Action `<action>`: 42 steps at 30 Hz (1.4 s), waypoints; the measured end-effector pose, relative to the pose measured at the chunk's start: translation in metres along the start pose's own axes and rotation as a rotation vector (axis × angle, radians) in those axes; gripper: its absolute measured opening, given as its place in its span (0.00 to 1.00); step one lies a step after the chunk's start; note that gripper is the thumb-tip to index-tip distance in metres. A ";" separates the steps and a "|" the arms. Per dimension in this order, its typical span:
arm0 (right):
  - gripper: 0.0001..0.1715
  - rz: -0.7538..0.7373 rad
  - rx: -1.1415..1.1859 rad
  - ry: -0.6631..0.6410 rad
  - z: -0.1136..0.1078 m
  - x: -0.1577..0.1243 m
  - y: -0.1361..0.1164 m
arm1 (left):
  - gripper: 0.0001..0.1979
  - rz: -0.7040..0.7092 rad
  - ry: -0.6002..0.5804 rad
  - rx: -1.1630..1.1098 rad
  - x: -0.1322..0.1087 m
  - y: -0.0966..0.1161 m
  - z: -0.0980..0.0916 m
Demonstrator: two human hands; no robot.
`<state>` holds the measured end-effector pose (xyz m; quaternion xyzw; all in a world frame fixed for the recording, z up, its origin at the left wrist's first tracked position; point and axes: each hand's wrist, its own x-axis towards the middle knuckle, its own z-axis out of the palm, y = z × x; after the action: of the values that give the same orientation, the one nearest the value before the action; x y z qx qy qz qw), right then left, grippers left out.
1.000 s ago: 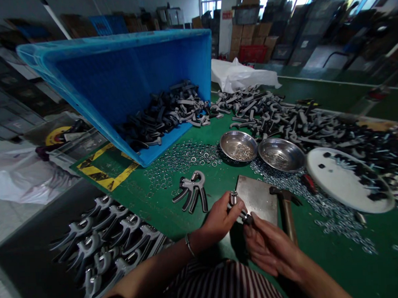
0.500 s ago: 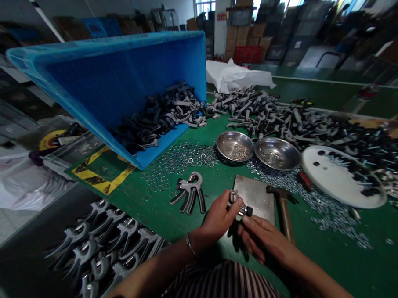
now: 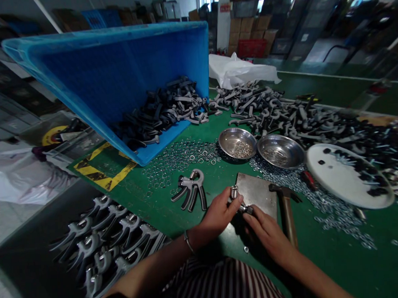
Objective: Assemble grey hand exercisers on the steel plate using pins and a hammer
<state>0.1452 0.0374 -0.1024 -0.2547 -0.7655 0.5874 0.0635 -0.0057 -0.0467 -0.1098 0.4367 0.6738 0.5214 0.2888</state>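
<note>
While a coil spring (image 3: 234, 192) is held upright in the left hand (image 3: 221, 213), its thumb and fingers closed around the spring's lower part, a dark knob (image 3: 249, 210) on a metal shaft (image 3: 243, 207) is pinched between the thumb and fingers of the right hand (image 3: 268, 234). The shaft is set between the two hands, pointing from the left thumb toward the right fingertips; what else is enclosed in the left palm cannot be told. Just below the hands, a small nut (image 3: 246, 249) is seen on the green tabletop (image 3: 223, 249). A flat metal plate (image 3: 262, 192) is placed just beyond them, with a claw hammer (image 3: 288, 213) laid to the right of it, partly hidden by the right forearm. To the left of the left hand, an assembled hand gripper (image 3: 188, 183) is laid with its handles spread. Farther beyond the hands, loose metal rings (image 3: 160, 169) are scattered, and two steel bowls (image 3: 230, 139) are stood side by side, with small metal parts held in them. A white oval tray (image 3: 332, 180) is placed to their right.
</note>
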 end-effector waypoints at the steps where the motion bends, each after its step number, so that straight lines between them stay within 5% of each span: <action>1: 0.17 -0.041 -0.107 0.026 -0.003 0.001 -0.001 | 0.14 -0.027 0.006 -0.018 0.001 -0.001 0.001; 10: 0.16 -0.359 -0.889 0.113 -0.019 0.008 0.016 | 0.14 -0.279 -0.100 -0.212 0.006 0.000 0.004; 15: 0.15 -0.281 -0.686 0.098 -0.009 0.009 0.022 | 0.13 -0.140 -0.011 -0.012 0.004 0.002 0.003; 23: 0.11 -0.234 -0.392 0.144 -0.001 0.000 0.006 | 0.12 0.092 -0.052 0.133 0.003 0.004 -0.003; 27: 0.12 -0.399 -0.650 0.120 -0.018 0.009 0.004 | 0.12 -0.045 0.018 0.020 0.007 0.009 0.000; 32: 0.15 -0.534 -0.884 0.010 -0.039 0.020 0.007 | 0.14 -0.343 -0.128 -0.278 0.010 0.016 0.000; 35: 0.16 -0.426 -0.661 0.008 -0.032 0.021 0.009 | 0.12 -0.345 -0.075 -0.318 0.008 0.016 0.003; 38: 0.25 -0.163 -0.191 0.057 -0.010 0.017 0.008 | 0.10 -0.161 0.097 -0.094 0.006 0.013 0.008; 42: 0.32 0.144 0.310 -0.145 0.015 0.010 -0.001 | 0.11 0.132 0.059 0.177 0.005 0.008 0.003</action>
<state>0.1307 0.0291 -0.1083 -0.2530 -0.6483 0.7180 0.0046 -0.0028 -0.0404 -0.1026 0.4886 0.6950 0.4904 0.1942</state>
